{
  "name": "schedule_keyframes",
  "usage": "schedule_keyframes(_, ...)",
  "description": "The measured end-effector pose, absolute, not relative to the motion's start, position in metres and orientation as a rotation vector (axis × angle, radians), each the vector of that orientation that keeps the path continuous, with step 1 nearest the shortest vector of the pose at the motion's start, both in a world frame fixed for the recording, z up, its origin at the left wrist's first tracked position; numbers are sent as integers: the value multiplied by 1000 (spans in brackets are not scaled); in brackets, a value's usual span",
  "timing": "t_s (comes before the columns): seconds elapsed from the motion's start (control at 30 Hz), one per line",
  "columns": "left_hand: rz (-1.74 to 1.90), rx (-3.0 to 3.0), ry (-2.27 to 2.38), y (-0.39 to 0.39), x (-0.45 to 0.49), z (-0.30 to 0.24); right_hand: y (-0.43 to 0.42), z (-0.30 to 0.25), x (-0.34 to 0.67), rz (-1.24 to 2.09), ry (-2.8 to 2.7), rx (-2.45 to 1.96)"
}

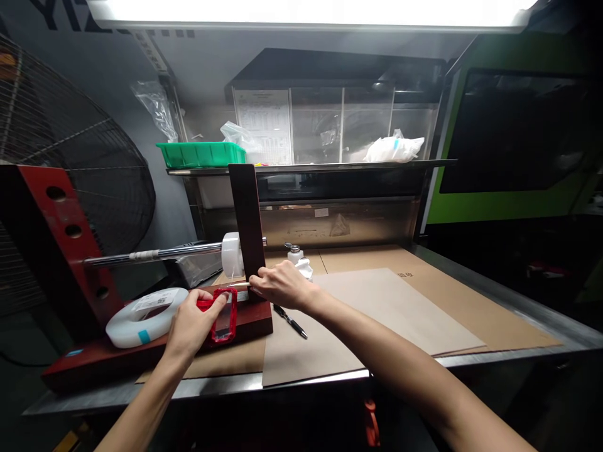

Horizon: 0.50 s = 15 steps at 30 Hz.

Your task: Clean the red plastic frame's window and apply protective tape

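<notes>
A red frame-like part with a clear middle (225,326), much like a phone case, is pinched between the thumb and fingers of my left hand (193,320). Close to its upper edge, my right hand (280,285) is closed around a thin, pale, stick-like tool (241,284) that points left. What the tool is exactly I cannot make out. Just above hangs a roll of clear film (232,254) on a metal rod (176,252), beside the upright post (247,220) of a dark red stand. A larger film roll (125,326) lies flat on the stand's base (160,356), left of my left hand.
A black pen (291,321) lies on the cardboard sheet (377,314). Behind my right hand stands a small white bottle with a metal top (294,252). The shelf (306,167) holds a green bin (202,155) and a plastic bag (396,149). A large fan (108,144) stands left.
</notes>
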State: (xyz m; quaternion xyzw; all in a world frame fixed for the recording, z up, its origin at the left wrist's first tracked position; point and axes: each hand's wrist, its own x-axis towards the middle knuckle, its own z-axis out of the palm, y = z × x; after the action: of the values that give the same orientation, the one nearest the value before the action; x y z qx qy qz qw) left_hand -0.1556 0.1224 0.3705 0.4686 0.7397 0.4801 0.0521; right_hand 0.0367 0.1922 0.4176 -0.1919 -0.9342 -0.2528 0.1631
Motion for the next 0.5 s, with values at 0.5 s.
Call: schedule_keyframes(0.5,1406,1410,2289,121,-157,373,185,424,27,-724,-2730,-551)
